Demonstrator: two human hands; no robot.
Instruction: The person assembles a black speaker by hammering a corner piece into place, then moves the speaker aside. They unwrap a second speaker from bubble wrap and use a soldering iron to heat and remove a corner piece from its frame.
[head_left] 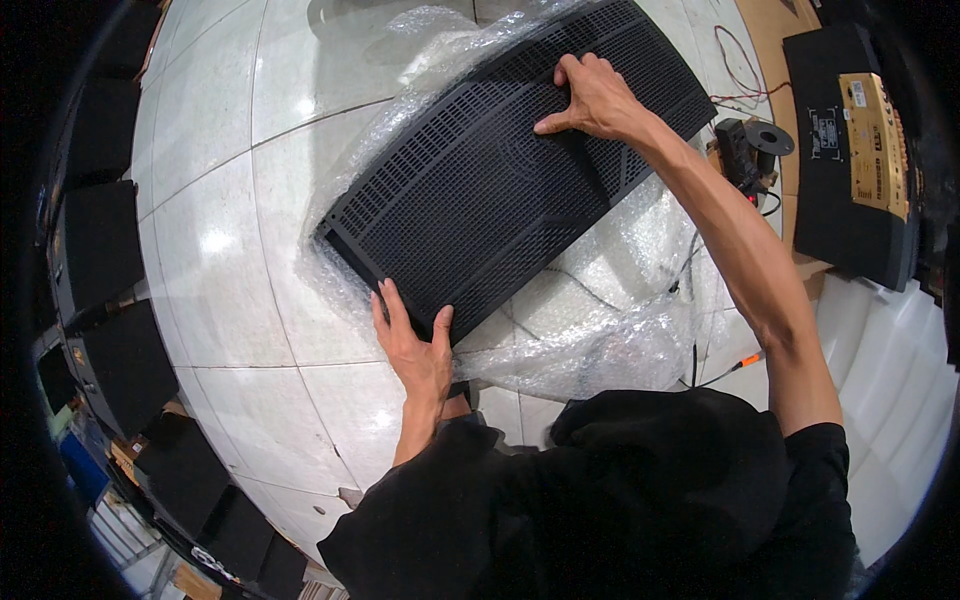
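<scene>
A long black grille panel [470, 185], perforated like a speaker front, lies slantwise on bubble wrap [640, 330] spread over the floor. My left hand [413, 345] rests on its near left corner. The thumb and fingers there are spread apart, with the fingertips on the panel's edge. Toward the far right end, my right hand [597, 100] presses on the perforated surface. Its fingers are bent and its thumb sticks out to the left, with nothing visible between them. How thick the panel is, I cannot tell.
White tiles [215, 300] cover the floor. At right stand a black box with a gold control plate [872, 140] and a small black device with a round spool [768, 138]; cables run near them. Several black boxes [105, 240] line the left side. White foam sheeting [880, 370] lies at right.
</scene>
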